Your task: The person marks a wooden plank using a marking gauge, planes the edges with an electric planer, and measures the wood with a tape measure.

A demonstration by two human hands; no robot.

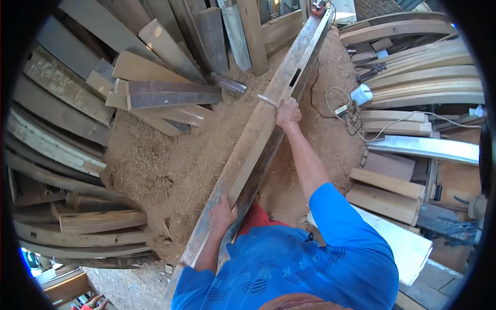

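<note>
Underfoot, I list one brown floor (pixel 333 155), loosely covered with wood shavings and dust (pixel 147 147). To my left, ranks of long planks (pixel 64 88), stacked and leaning; to my right, further stacks of boards (pixel 423 99) and a white panel (pixel 395 245). Ahead of me, one wooden frame (pixel 282 33); at lower left, bright light (pixel 29 261).

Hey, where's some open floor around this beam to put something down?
The sawdust patch between the long beam and the board pile at left looks open, as does the floor strip between the right forearm and the stacked planks. It's crowded around the white container, where cords tangle.
</note>
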